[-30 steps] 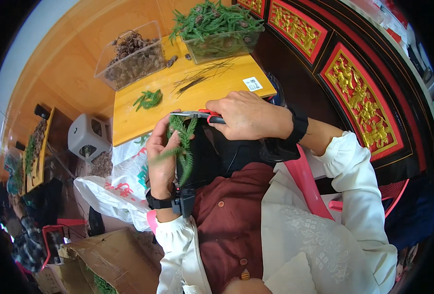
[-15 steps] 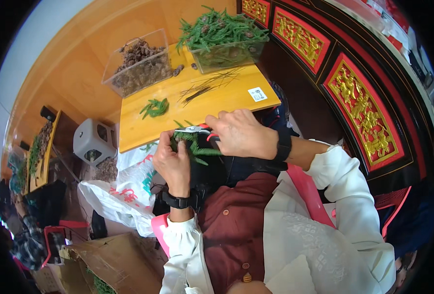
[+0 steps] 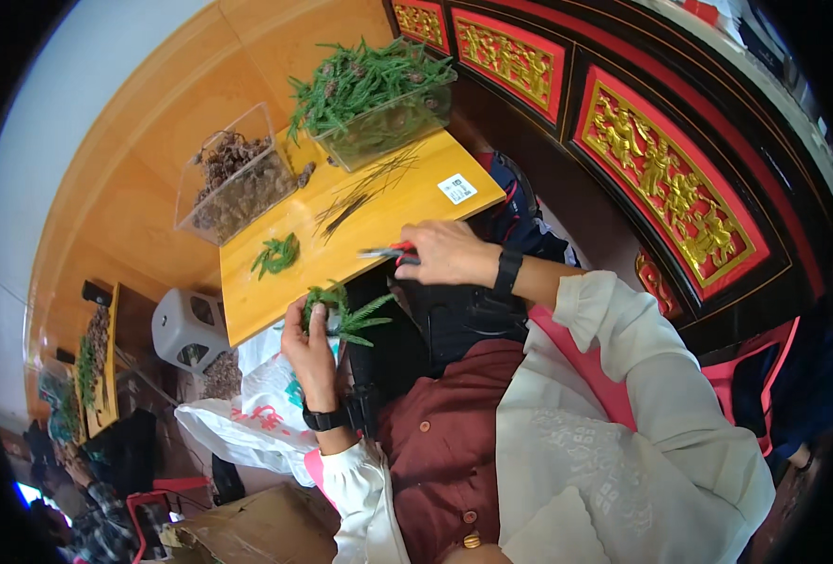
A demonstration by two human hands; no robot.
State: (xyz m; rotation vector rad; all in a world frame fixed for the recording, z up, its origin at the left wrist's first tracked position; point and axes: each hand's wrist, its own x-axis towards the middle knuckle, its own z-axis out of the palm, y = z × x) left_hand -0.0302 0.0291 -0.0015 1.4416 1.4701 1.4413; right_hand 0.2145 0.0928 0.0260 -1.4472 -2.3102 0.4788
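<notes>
Pinched between the thumb and fingers of my left hand point(image 3: 309, 359) is a green needle-leaved sprig point(image 3: 364, 321), part of it curled and its loose tips pointing right. It hangs just off the table's front edge. My right hand point(image 3: 452, 252) grips red-handled pliers point(image 3: 379, 252), their metal jaws pointing left above the tabletop, apart from the sprig. Whether the jaws are parted is too small to tell. A second sprig, curled into a small wreath point(image 3: 290, 251), lies on the yellow table point(image 3: 402, 205). Thin dark wires point(image 3: 349, 209) are spread behind it.
At the table's back stand a clear bin of pine cones point(image 3: 238, 188) and another bin heaped with green sprigs point(image 3: 369, 89). A white plastic bag point(image 3: 247, 414) hangs below the front edge. A grey stool point(image 3: 189, 329) stands left; carved gold panels point(image 3: 665, 179) line the right.
The pliers have come away from the sprig, and my two hands are farther apart. My left hand has lowered a little with the sprig. The whole view has shifted and tilted.
</notes>
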